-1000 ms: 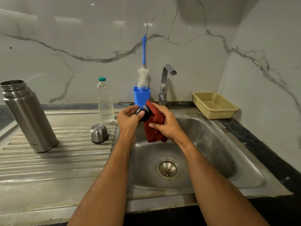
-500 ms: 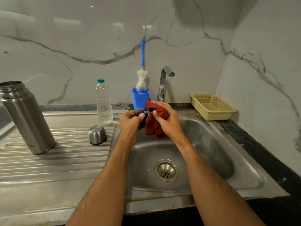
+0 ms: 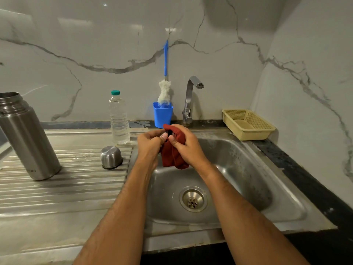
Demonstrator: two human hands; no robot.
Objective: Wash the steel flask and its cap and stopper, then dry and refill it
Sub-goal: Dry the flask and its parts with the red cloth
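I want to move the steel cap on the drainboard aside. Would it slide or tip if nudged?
The cap sits mouth-down, squat and wide, so tipping seems unlikely. The ridged drainboard looks damp, so it may slide along the grooves. It is small and probably hollow, so likely light.

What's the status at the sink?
Both hands grip stopper in red cloth. Flask, cap wait on drainboard. Nothing in the way.

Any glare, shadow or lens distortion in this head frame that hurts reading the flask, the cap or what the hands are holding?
Head view: wide-angle bending tilts the steel flask near the left edge; soft glare streaks on the marble wall and the cap, both still readable; focus sharp overall; the stopper is mostly hidden by the red cloth and both hands, left hand, right hand.
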